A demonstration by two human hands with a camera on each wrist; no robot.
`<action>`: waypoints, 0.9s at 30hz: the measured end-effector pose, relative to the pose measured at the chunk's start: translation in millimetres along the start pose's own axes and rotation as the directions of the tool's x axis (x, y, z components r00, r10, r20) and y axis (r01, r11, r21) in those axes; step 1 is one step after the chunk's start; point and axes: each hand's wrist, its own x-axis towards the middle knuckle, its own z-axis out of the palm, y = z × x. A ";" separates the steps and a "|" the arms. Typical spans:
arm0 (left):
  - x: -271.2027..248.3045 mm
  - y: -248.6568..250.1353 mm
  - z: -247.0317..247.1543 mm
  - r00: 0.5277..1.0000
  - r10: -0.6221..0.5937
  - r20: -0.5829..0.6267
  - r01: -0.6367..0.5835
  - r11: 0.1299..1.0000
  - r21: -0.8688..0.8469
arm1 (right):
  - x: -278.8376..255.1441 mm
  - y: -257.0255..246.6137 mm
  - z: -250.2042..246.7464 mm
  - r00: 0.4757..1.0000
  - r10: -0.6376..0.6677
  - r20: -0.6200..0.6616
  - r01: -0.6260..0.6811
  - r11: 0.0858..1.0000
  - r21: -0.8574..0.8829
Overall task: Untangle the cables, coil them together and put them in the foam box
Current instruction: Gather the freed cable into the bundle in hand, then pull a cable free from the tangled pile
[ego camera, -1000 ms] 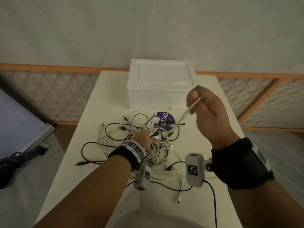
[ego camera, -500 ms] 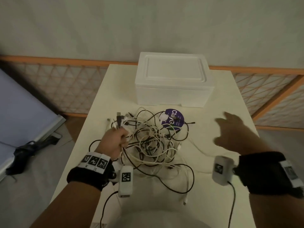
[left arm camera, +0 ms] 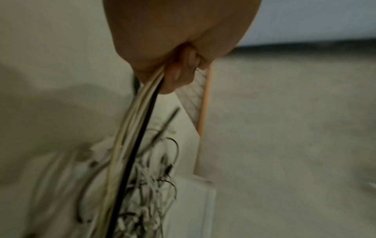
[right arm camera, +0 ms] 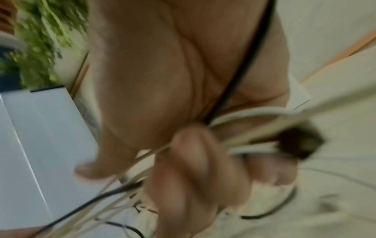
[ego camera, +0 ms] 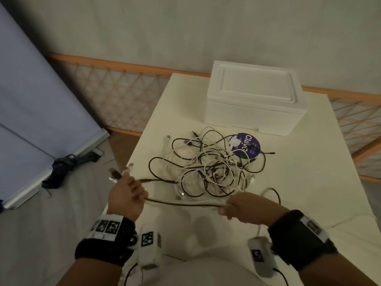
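Note:
A tangle of black and white cables (ego camera: 208, 170) lies in the middle of the white table (ego camera: 299, 182). My left hand (ego camera: 127, 193) grips several cable ends at the table's left edge, plugs (ego camera: 114, 175) sticking out past the fingers. From it a bunch of white and black strands (ego camera: 185, 202) runs right to my right hand (ego camera: 237, 206), which is curled round them. The left wrist view shows the same cable bunch (left arm camera: 134, 128) leaving the fist. The closed white foam box (ego camera: 254, 100) stands at the table's far end, lid on.
A purple round disc (ego camera: 247, 146) with white lettering lies under the tangle's right side, just before the box. An orange lattice railing (ego camera: 115, 96) runs behind the table. A blue-grey panel (ego camera: 31, 112) leans at left over the floor.
My left hand drew the cable ends leftwards and off the table's edge. My right hand, open above the table half a second ago, came in and took hold of the strands.

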 end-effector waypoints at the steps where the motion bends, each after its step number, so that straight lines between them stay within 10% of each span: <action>1: 1.9 -6.3 -14.8 0.999 -0.031 -0.045 0.031 0.999 0.006 | -3.3 1.6 3.5 0.998 0.060 0.031 -0.062 0.994 0.088; 10: 0.0 -43.5 -26.6 0.986 -0.167 -0.017 0.168 0.982 0.082 | 65.6 -81.4 25.0 0.942 -0.278 -0.187 0.216 0.931 -0.294; 19: 0.8 -41.8 -7.1 0.993 -0.100 -0.056 0.113 0.917 0.383 | 107.9 -69.5 33.9 0.970 -0.176 -0.170 0.099 0.919 -0.382; 27: 2.5 -37.8 4.4 0.993 -0.099 0.064 0.074 0.946 0.315 | 117.1 -70.3 34.4 0.967 -0.168 -0.192 0.045 0.852 -0.522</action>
